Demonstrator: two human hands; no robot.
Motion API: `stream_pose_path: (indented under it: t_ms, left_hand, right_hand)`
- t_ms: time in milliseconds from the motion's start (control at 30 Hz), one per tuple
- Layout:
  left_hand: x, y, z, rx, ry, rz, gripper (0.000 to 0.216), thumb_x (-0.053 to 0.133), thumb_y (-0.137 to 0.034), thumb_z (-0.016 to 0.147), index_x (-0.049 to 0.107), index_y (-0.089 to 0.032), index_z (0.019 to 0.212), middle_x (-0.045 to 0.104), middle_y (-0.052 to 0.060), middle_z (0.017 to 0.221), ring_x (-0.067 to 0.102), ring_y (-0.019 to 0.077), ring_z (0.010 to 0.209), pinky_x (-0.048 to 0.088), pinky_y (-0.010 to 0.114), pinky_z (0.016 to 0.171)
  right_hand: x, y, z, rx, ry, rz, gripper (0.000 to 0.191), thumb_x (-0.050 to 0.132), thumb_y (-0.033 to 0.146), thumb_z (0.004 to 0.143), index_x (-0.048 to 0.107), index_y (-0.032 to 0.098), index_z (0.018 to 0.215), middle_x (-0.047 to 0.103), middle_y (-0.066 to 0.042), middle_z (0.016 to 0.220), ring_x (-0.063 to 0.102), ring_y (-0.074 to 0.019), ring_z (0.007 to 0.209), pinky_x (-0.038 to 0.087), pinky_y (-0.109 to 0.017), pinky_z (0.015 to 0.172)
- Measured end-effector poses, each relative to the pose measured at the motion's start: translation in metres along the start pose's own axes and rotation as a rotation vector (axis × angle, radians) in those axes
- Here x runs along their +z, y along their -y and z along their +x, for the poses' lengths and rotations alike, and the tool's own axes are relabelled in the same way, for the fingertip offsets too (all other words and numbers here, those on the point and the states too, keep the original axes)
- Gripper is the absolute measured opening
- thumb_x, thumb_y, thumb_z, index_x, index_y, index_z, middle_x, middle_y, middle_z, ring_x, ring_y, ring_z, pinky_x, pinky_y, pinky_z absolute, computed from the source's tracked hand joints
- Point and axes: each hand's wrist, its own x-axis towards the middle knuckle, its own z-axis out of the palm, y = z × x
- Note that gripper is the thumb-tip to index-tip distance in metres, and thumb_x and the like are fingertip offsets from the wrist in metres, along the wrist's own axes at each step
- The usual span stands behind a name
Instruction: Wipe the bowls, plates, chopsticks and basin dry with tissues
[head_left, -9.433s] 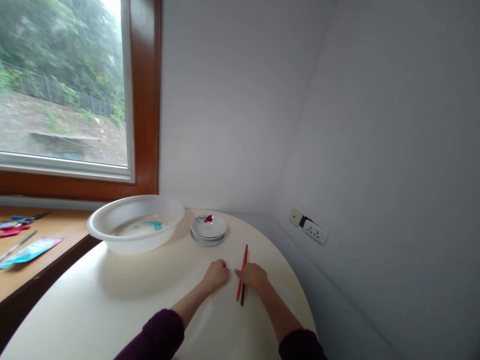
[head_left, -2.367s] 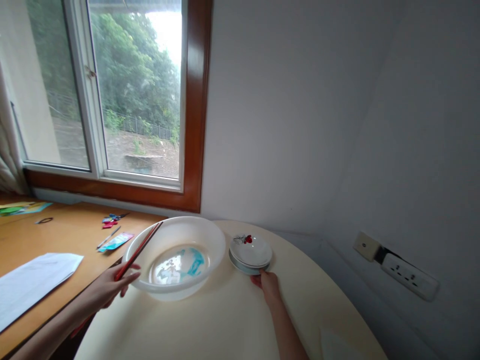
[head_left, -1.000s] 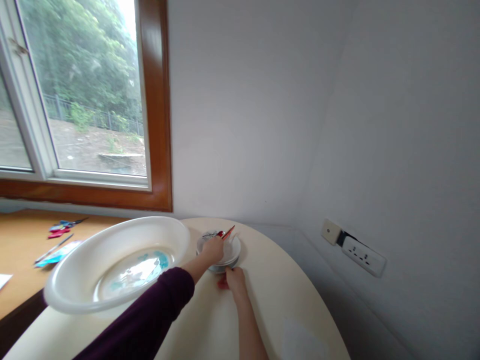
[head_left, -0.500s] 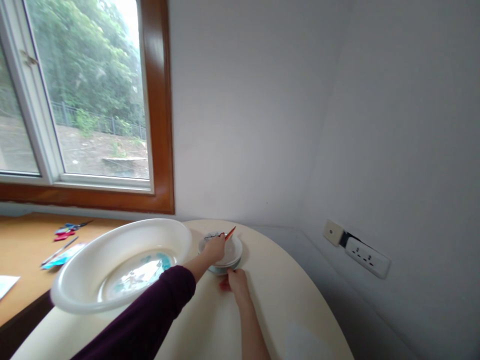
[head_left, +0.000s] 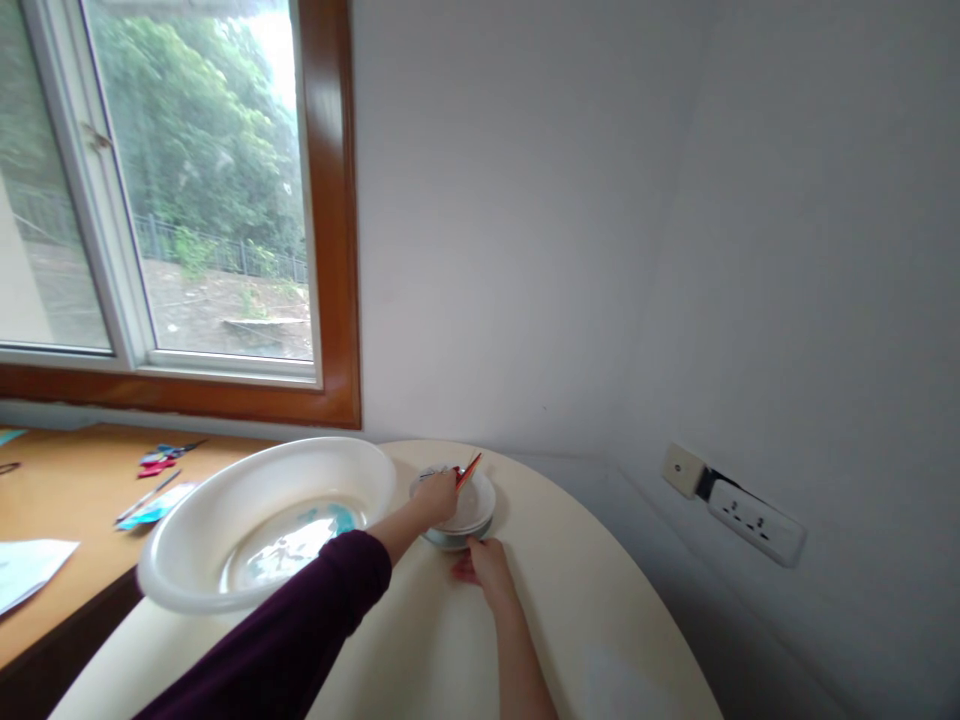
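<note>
Near the far edge of the round surface (head_left: 600, 600), the stacked dishes (head_left: 480, 500) sit right of the white basin (head_left: 176, 530). Over them, the left hand (head_left: 435, 502) has its grip pressed around red chopsticks (head_left: 469, 470). The right hand (head_left: 486, 567) is at the stack's near rim; whether its grip pinches it, I cannot tell.

Right of the right forearm (head_left: 521, 650), a hand could pass over the open stretch of table (head_left: 592, 570) (the wall (head_left: 825, 300) stands beyond its rounded edge). Leftward, the high-rimmed plastic basin (head_left: 172, 575) and the sleeved left arm (head_left: 300, 630) block the way. Between the arms, a wedge of room narrows toward the stacked plates (head_left: 480, 502).
</note>
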Motion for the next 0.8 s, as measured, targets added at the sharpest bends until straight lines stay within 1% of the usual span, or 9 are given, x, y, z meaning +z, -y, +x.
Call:
stream_pose_path:
  t_ms: [300,400,467,567,633,667,733,767,800]
  left_hand:
    - [-0.015,0.011,-0.016,0.037,0.006,-0.085,0.033,0.05,-0.035,0.085,0.053,-0.015,0.111,0.058,0.008,0.111,0.056,0.0205,0.099,0.044,0.044,0.086]
    - [-0.021,0.013,-0.02,0.031,-0.006,-0.129,0.03,0.051,-0.03,0.083,0.055,-0.014,0.108,0.06,0.011,0.108,0.057,0.0218,0.099,0.044,0.04,0.085]
    - [-0.026,0.012,-0.026,0.034,-0.034,-0.17,0.028,0.049,-0.025,0.082,0.056,-0.013,0.107,0.061,0.014,0.108,0.057,0.023,0.099,0.043,0.035,0.084]
    - [-0.037,0.009,-0.044,0.049,-0.111,-0.241,0.028,0.046,-0.023,0.081,0.056,-0.014,0.105,0.061,0.014,0.106,0.058,0.0226,0.096,0.043,0.032,0.082]
    - [-0.045,0.007,-0.064,0.074,-0.187,-0.289,0.025,0.045,-0.021,0.08,0.057,-0.016,0.102,0.06,0.011,0.106,0.057,0.0197,0.096,0.042,0.03,0.083]
    - [-0.049,0.007,-0.077,0.083,-0.227,-0.31,0.021,0.043,-0.02,0.081,0.058,-0.017,0.096,0.06,0.009,0.104,0.057,0.0181,0.095,0.041,0.028,0.082]
    - [-0.055,0.011,-0.104,0.085,-0.282,-0.336,0.018,0.04,-0.021,0.082,0.057,-0.017,0.078,0.061,0.007,0.092,0.057,0.0159,0.084,0.042,0.026,0.076]
    - [-0.056,0.016,-0.119,0.095,-0.316,-0.35,0.019,0.04,-0.023,0.082,0.055,-0.018,0.071,0.06,0.006,0.086,0.056,0.0151,0.079,0.042,0.026,0.073]
    - [-0.056,0.022,-0.133,0.12,-0.385,-0.369,0.022,0.041,-0.024,0.082,0.05,-0.019,0.062,0.059,0.005,0.077,0.054,0.0148,0.072,0.041,0.026,0.069]
  right_hand:
    - [-0.012,0.014,-0.024,0.015,0.081,-0.031,0.028,0.042,0.026,0.086,0.051,0.015,0.061,0.054,-0.003,0.043,0.056,-0.0131,0.04,0.051,-0.024,0.048]
    - [-0.019,0.017,-0.03,0.039,0.099,-0.077,0.031,0.045,0.026,0.084,0.05,0.015,0.055,0.053,-0.002,0.041,0.055,-0.0124,0.038,0.049,-0.023,0.046]
    - [-0.027,0.02,-0.034,0.06,0.115,-0.12,0.035,0.045,0.027,0.084,0.05,0.015,0.051,0.053,-0.004,0.04,0.052,-0.0118,0.036,0.044,-0.021,0.041]
    - [-0.044,0.032,-0.04,0.05,0.122,-0.18,0.039,0.047,0.029,0.082,0.049,0.014,0.046,0.051,-0.006,0.037,0.043,-0.0088,0.03,0.031,-0.018,0.033]
    - [-0.057,0.045,-0.045,-0.023,0.096,-0.191,0.034,0.052,0.027,0.078,0.048,0.014,0.046,0.048,-0.002,0.034,0.036,-0.0057,0.027,0.022,-0.016,0.032]
    - [-0.064,0.054,-0.048,-0.084,0.075,-0.18,0.031,0.053,0.027,0.076,0.048,0.015,0.048,0.047,0.001,0.035,0.034,-0.0046,0.028,0.021,-0.016,0.033]
    - [-0.076,0.073,-0.058,-0.213,0.014,-0.136,0.028,0.055,0.033,0.073,0.047,0.017,0.052,0.046,0.005,0.038,0.033,-0.0035,0.032,0.023,-0.016,0.036]
    - [-0.081,0.084,-0.065,-0.302,-0.045,-0.089,0.028,0.057,0.038,0.069,0.046,0.018,0.054,0.045,0.007,0.04,0.035,-0.0037,0.035,0.026,-0.016,0.037]
    - [-0.084,0.095,-0.074,-0.474,-0.163,0.053,0.027,0.061,0.04,0.063,0.047,0.018,0.057,0.048,0.006,0.044,0.037,-0.0048,0.037,0.028,-0.018,0.039]
